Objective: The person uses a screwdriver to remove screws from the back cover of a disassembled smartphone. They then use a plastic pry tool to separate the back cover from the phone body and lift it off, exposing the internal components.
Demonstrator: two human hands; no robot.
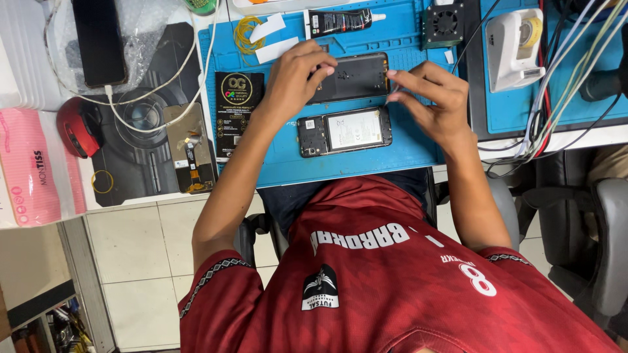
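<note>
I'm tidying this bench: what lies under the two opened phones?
Both the upper phone, held by the left hand and right hand, and the lower phone lie on a blue work mat. What is directly beneath them is covered.

Single head-worn view, looking steeply down over the wearer's red shirt (392, 281) onto a blue work mat (288, 157) on a bench. The mat lies at arm's length, in the upper half of the frame; tiled floor (137, 261) fills the lower left.
</note>
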